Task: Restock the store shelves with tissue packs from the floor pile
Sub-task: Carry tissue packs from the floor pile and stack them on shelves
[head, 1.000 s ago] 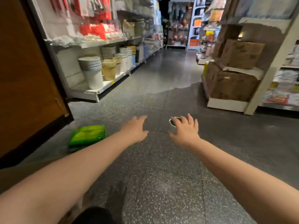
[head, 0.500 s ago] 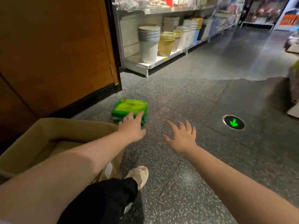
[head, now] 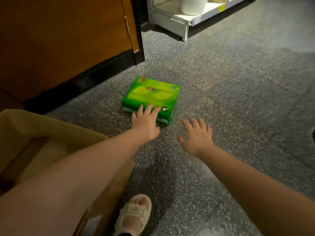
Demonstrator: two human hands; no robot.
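So, one green tissue pack (head: 150, 97) flat on the speckled floor (head: 230, 92), not far from the wooden cabinet (head: 64, 40). Left hand (head: 145, 122) stretched out, fingers straight, tips over the pack's near edge, can't tell if touching. Right hand (head: 196, 135) spread wide just beside it, holding nothing. Cardboard box (head: 51, 143) at left, sandaled foot (head: 134, 215) below.

Cardboard box (head: 56, 133), wood cabinet (head: 64, 40), bucket (head: 194, 5).
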